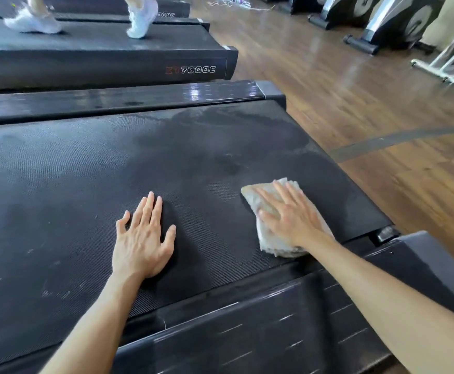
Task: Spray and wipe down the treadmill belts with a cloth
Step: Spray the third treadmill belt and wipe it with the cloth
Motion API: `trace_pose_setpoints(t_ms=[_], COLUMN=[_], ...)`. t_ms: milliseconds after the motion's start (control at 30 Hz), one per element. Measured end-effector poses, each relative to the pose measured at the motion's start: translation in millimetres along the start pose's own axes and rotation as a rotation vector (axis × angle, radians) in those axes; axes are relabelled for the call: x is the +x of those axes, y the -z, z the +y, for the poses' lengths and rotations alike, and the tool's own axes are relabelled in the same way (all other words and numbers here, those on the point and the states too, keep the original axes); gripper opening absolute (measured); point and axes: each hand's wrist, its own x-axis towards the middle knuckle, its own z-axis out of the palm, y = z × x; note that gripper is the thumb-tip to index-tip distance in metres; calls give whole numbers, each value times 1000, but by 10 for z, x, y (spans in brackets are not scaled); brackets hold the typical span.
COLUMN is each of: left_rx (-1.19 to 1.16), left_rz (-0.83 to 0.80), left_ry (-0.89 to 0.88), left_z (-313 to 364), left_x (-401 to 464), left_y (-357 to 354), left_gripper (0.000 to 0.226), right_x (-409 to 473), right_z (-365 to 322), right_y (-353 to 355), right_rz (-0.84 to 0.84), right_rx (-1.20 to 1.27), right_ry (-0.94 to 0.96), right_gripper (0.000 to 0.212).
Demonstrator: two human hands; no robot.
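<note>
Grey cloth [280, 220] is lying under your flat, spread right hand [292, 215] near the belt [85, 184] end; your left hand [142, 238], fingers straight, is bracing beside it, so keep pressing evenly.

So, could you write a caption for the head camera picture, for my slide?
Right hand presses a folded cloth on the treadmill belt; left hand rests flat beside it.

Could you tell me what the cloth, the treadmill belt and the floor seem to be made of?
Cloth: probably terry cotton, pale and nubbly, folded thick. Treadmill belt: likely rubber or PVC, matte black with a fine diagonal weave and damp-looking streaks. Floor: wood or wood-look laminate, glossy planks reflecting light.
</note>
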Motion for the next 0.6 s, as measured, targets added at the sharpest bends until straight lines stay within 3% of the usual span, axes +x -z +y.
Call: trace_pose_setpoints(t_ms=[133,233,333,467,533,600], left_rx=[-4,-10,-12,-27,-53,-70], left_rz=[6,15,3,-4,-6,-15], left_ry=[-1,-1,-7,-32,-95,-178], left_z=[-3,-9,-8,1,17,68], left_x=[12,16,14,-14,-5,32], left_y=[-9,-16,-1,17,37,86], left_gripper=[83,83,83,82,80,80], right_x=[308,41,-292,-151,137,351], right_z=[-402,-608,-324,279,272,70], right_y=[18,-17,-26,105,148,83], right_rz=[15,-1,1,3,-21,7], right_rx=[34,49,75,7,3,12], right_ry=[-65,113,217,14,-134,-157], right_gripper=[64,65,67,71,65,63])
